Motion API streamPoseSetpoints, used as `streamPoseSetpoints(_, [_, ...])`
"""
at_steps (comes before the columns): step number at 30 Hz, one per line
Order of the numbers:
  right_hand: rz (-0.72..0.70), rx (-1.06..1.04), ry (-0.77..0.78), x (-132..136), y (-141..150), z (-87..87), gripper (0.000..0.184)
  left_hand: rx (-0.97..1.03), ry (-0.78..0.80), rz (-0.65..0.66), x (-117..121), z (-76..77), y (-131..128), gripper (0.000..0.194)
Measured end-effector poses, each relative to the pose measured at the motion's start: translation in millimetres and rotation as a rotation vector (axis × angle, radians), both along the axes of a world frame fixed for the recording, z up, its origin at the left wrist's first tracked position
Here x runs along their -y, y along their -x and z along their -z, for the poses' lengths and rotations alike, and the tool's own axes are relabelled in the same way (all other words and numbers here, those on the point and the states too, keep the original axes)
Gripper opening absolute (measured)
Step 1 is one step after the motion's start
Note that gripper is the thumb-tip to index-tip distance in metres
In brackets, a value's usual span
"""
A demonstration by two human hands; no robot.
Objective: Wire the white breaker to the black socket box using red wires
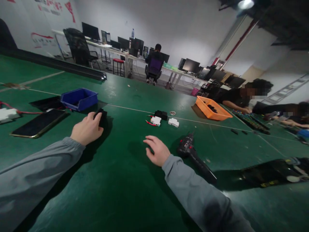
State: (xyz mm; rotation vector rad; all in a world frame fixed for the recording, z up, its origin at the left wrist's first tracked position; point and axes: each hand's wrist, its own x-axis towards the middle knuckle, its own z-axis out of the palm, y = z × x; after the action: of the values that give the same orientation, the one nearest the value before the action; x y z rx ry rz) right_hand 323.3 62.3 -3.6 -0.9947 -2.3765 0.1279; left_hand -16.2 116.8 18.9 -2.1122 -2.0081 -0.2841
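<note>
My left hand point(87, 129) is closed round a small black block point(103, 116), just in front of the blue bin; its exact kind is hard to make out. Thumb and fingers of my right hand point(158, 150) are apart over the green table, with nothing between them. Beyond that hand lie a white plastic piece with red wires point(155, 120), a black block-shaped part point(161, 114) and a second white piece point(173, 122). A black cordless screwdriver point(189, 149) rests to the right of my right hand.
A blue bin point(78, 102) and a phone point(40, 124) are at the left, near a white part with red wires point(8, 115). An orange basket point(212, 109) holds black pieces. A dark cylindrical object point(270, 172) lies at right. Two people work across the table's right side.
</note>
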Motion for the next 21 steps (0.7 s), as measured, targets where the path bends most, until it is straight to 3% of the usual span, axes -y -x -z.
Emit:
streamPoseSetpoints(5, [0.248,-0.019,-0.047,-42.5,-30.6,6.7,0.034,0.027,-0.020,0.012,-4.5,5.1,5.7,0.060])
streamPoseSetpoints(15, [0.251,0.030,-0.027,-46.5,-19.2,6.3,0.029,0.124,-0.038,0.056,-8.9,10.4,7.4,0.061])
streamPoseSetpoints(21, [0.217,0.090,-0.035,-65.5,-2.5,3.5,0.029,0.124,-0.108,0.035,-11.4,12.5,11.0,0.059])
